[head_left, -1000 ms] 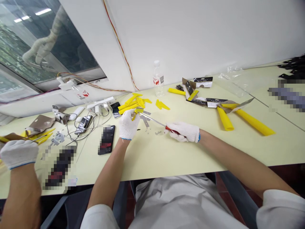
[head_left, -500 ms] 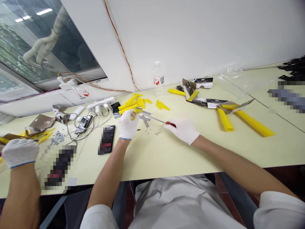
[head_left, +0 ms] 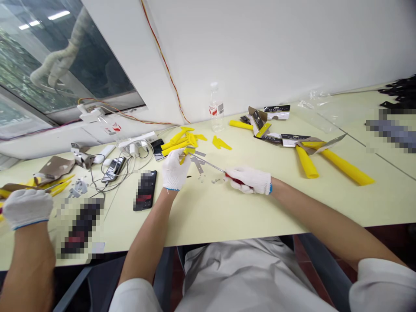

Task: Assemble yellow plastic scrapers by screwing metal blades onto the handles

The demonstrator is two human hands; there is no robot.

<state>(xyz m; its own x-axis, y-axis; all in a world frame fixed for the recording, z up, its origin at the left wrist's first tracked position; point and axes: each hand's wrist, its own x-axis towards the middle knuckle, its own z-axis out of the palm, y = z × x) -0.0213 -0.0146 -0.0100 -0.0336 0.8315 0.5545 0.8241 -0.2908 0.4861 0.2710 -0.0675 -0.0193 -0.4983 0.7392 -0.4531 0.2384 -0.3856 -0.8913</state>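
Wrapping a close grip of the gloved right hand [head_left: 249, 180] round the red handle of a screwdriver [head_left: 209, 164]. Pinching a small yellow piece [head_left: 189, 150], partly hidden by the fingertips, in the gloved left hand [head_left: 176, 169]. Pointing the shaft's tip at that piece, too fine to tell whether touching. Working over a pale yellow-green table [head_left: 221, 216], among overlapping grey metal strips [head_left: 197, 165] and loose small hardware [head_left: 215, 181]. Close behind, past a heap of yellow parts [head_left: 177, 143], on to an upright clear bottle [head_left: 216, 110] near the white wall [head_left: 260, 52]. To the right, across opened packaging [head_left: 260, 123] and yellow tubes [head_left: 306, 161] to a clear plastic bag [head_left: 320, 115]. To the left, past a dark phone [head_left: 145, 190] and a cabled power strip [head_left: 138, 141] to a co-worker's gloved hand [head_left: 28, 208], beneath a window [head_left: 97, 56] with greenery outside.
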